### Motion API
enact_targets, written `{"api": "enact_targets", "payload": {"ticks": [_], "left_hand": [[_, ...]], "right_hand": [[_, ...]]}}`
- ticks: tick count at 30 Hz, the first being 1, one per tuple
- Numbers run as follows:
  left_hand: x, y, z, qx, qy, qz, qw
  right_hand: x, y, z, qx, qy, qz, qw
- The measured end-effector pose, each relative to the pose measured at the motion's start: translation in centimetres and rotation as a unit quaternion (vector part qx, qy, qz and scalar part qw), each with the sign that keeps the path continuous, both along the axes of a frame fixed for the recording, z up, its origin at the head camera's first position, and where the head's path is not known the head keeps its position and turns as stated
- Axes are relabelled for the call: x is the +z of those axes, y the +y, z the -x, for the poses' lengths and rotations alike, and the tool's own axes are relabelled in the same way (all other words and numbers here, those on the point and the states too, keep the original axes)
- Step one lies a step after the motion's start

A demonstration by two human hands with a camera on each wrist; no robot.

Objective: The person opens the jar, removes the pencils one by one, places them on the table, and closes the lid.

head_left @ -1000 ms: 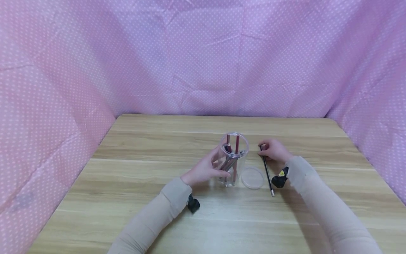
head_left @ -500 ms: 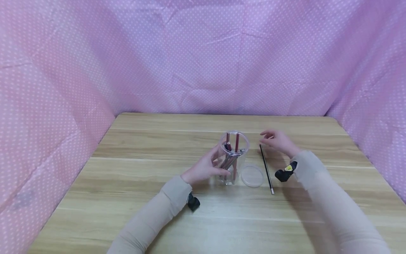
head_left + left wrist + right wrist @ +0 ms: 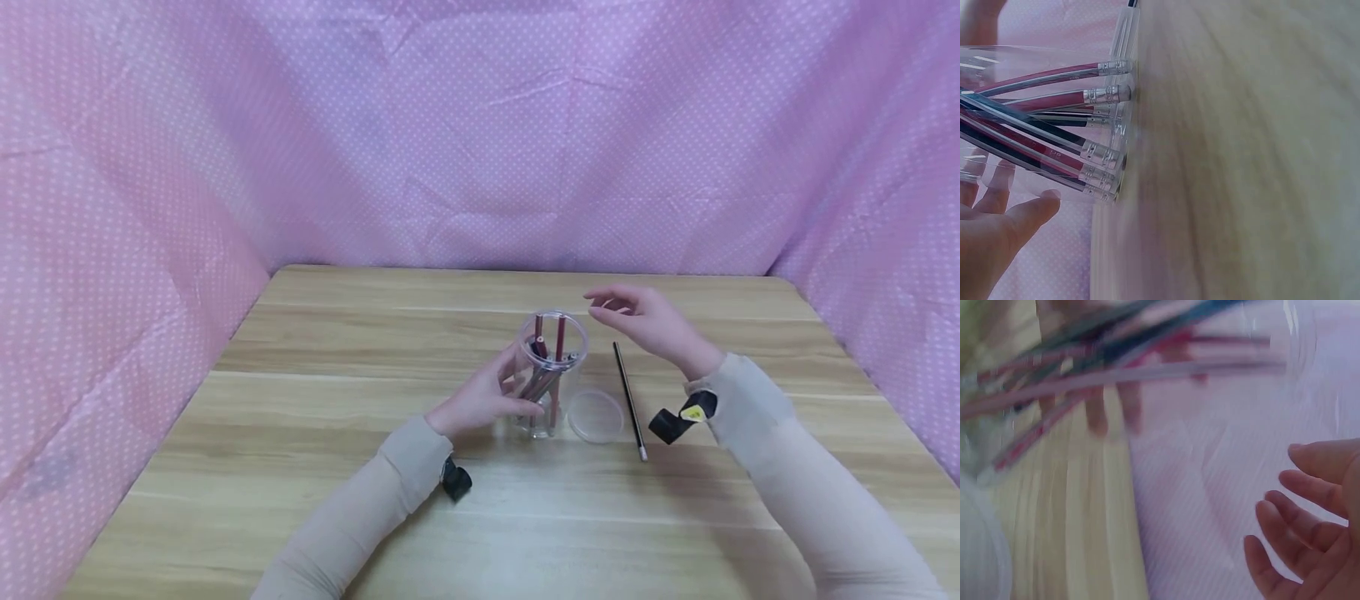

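A clear plastic jar [image 3: 572, 385] stands upright on the table, with several red and dark pencils [image 3: 1063, 99] leaning inside, their eraser ends at the bottom. My left hand [image 3: 487, 400] grips the jar's left side, thumb across the front. Up and right of the jar's rim hovers my right hand [image 3: 648, 325], fingers loosely bent and holding nothing, as the right wrist view [image 3: 1310, 525] also shows. One black pencil [image 3: 630, 400] lies on the table below that hand, its eraser end toward me. Between jar and pencil lies a round clear lid [image 3: 596, 417].
The wooden table [image 3: 300, 400] ends at a far edge, behind which hangs a pink dotted cloth [image 3: 480, 142] that also encloses both sides. A black camera [image 3: 456, 479] is strapped to the left wrist, another camera [image 3: 672, 423] to the right.
My right hand has let go of the black pencil, risen off it and moved left toward the jar's rim. The pencil stays on the table. My left hand keeps its grip on the jar.
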State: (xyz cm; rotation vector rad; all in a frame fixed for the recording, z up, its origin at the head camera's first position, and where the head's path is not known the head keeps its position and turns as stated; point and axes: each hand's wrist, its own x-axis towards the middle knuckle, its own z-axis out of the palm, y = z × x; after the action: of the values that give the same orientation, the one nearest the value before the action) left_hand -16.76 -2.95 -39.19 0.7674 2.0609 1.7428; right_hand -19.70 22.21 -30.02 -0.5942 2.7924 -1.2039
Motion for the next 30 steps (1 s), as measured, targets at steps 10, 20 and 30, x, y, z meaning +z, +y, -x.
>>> {"api": "enact_targets", "payload": {"ticks": [10,20,30], "left_hand": [[2.2,-0.1,-0.9,-0.001,-0.015,0.015,0.9998],[0.5,0.2,-0.5,-0.001,-0.015,0.006,0.9999],[-0.2,0.5,-0.7,0.007,0.010,-0.004,0.9999]], "right_hand": [[1.5,-2.0,-2.3,0.063,0.139,0.008,0.9883],[1.2,-2.3,-4.0,0.089,0.199,-0.128,0.9674],[0.7,-2.3,-4.8,0.092,0.230,-0.153,0.9567]]}}
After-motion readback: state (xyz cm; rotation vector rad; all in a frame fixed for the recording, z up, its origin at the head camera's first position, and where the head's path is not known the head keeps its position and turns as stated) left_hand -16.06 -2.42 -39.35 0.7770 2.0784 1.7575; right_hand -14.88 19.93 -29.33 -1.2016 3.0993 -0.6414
